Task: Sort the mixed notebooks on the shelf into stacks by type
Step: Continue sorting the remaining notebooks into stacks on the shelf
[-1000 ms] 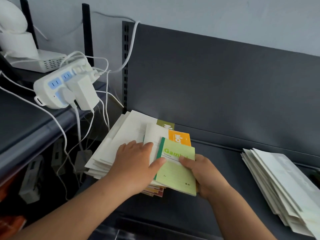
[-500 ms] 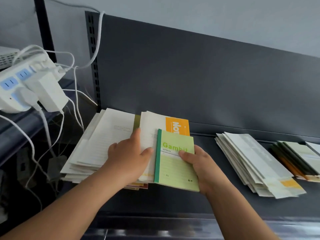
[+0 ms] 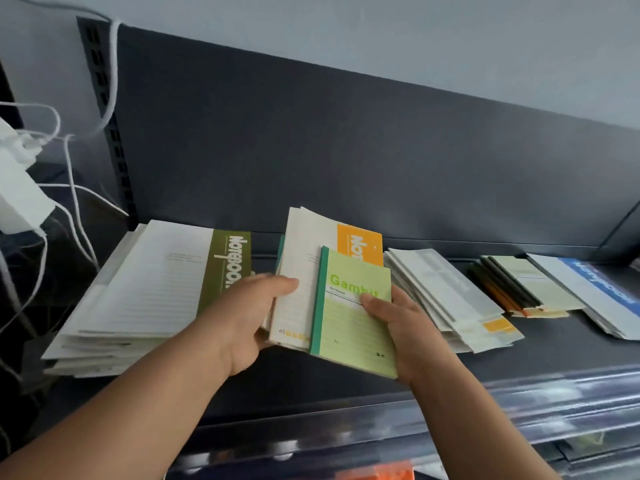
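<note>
Dark back panelling (image 3: pixel 346 150) is rising behind the shelf (image 3: pixel 554 344), where a big, seemingly unsorted pile (image 3: pixel 145 292) is lying at the left under an olive notebook (image 3: pixel 225 268). Rightwards, three sorted lots are sitting apart: a white stack (image 3: pixel 446 292), a dark-spined stack (image 3: pixel 519 289) and a blue-covered stack (image 3: pixel 602 292). Sorting is looking partly done, with the biggest pile left to go. Between that pile and the white stack, the left grip (image 3: pixel 242 317) is clasping a white-and-orange bundle (image 3: pixel 301 271), while the right grip (image 3: pixel 401 323) is pinching the green Gambit notebook (image 3: pixel 349 323) lying on top of it.

Light-green ruled Gambit notebook (image 3: pixel 353 310) with green spine, orange-banded notebook (image 3: pixel 360 245), olive-banded notebook (image 3: pixel 228 268), dark grey shelf (image 3: pixel 540 344)
</note>
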